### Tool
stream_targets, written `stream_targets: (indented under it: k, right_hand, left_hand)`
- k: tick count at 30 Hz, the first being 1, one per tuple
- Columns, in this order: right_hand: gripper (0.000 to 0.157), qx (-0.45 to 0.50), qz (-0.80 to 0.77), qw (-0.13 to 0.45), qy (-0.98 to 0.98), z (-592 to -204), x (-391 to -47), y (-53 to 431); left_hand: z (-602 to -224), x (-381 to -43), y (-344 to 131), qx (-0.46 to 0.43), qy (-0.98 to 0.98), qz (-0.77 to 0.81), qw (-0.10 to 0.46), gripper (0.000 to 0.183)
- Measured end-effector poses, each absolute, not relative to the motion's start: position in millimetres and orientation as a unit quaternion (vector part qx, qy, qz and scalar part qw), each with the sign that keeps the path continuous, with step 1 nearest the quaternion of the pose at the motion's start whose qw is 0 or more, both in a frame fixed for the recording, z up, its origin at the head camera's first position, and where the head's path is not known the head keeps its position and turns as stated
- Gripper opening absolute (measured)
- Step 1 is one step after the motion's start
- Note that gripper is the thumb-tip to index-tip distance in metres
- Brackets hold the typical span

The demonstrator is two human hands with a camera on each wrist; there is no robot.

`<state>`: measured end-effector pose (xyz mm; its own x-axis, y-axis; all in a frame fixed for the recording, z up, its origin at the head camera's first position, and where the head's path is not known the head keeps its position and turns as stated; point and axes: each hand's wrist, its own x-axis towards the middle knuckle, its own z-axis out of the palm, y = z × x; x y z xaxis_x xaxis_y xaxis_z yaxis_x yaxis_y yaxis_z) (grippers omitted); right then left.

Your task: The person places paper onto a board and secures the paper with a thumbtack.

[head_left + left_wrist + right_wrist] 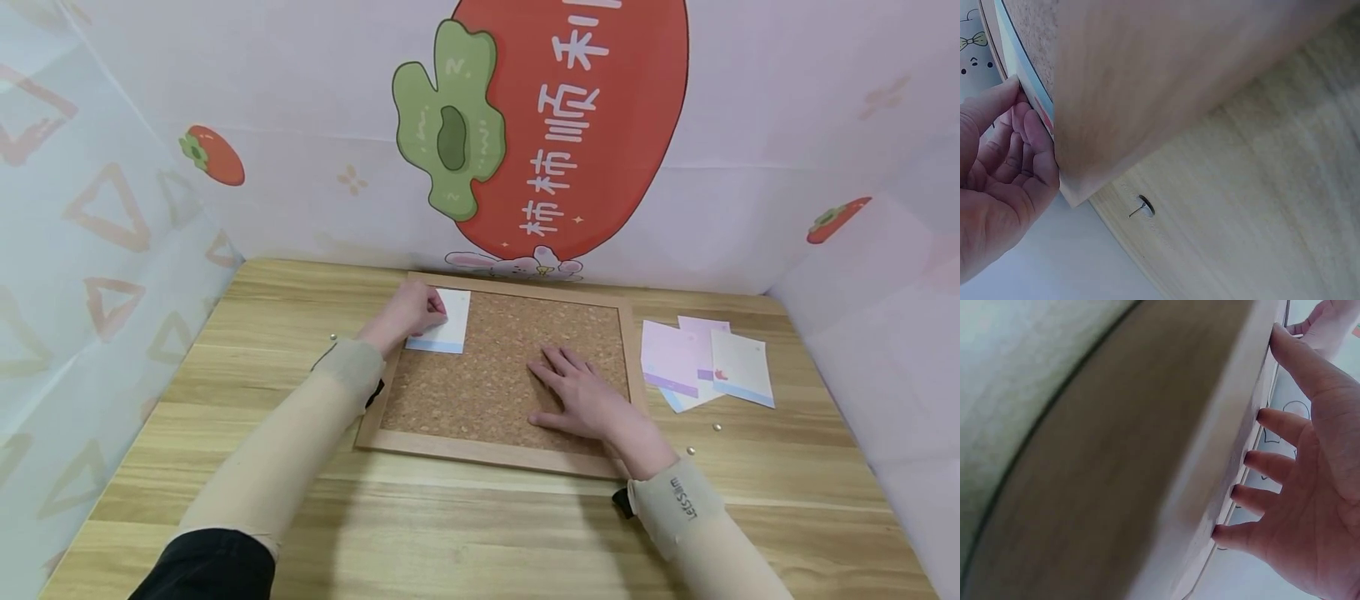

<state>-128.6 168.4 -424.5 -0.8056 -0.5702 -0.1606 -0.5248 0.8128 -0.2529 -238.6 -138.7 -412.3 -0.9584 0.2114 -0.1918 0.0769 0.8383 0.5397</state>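
Note:
A corkboard (472,392) with a pale wooden frame lies flat on the table. On its upper left corner is a white note card (453,327) with a blue band along the lower edge. My left hand (408,312) is over this card, thumb and curled fingers pinching what looks like a thumbtack against it; the fingertips mostly hide the tack. In the left wrist view the left hand (1013,150) meets the card's surface at the thumb tip. My right hand (581,396) rests with spread fingers on the right part of the cork, all fingertips touching it in the right wrist view.
Right of the board, several white and purple cards (669,354) overlap in a loose pile. Two thumbtacks lie below them, one tack (717,427) nearer the pile. Another thumbtack (1145,205) lies point up left of the board. A printed cloth wall (315,208) stands behind the table.

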Motion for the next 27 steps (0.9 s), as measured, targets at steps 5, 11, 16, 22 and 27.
stream_targets:
  k: [5, 11, 16, 22, 27]
  right_hand:
    - [0.082, -0.286, -0.102, 0.119, 0.945, -425, -127, 168]
    - [0.081, -0.283, -0.111, 0.121, 0.945, -426, -126, 169]
    - [0.081, -0.285, -0.114, 0.119, 0.944, -426, -125, 169]
    - [0.081, -0.286, -0.118, 0.123, 0.943, -425, -125, 169]
    - [0.081, -0.291, -0.113, 0.120, 0.943, -423, -126, 166]
  left_hand:
    - [-414, -236, -143, 0.092, 0.948, 0.284, 0.106, 0.010]
    - [-409, -231, -145, 0.097, 0.946, 0.290, 0.111, 0.013]
    - [-410, -232, -149, 0.100, 0.941, 0.299, 0.121, 0.014]
    - [-409, -229, -155, 0.099, 0.933, 0.315, 0.144, 0.015]
    - [-406, -224, -160, 0.112, 0.932, 0.313, 0.146, 0.016]
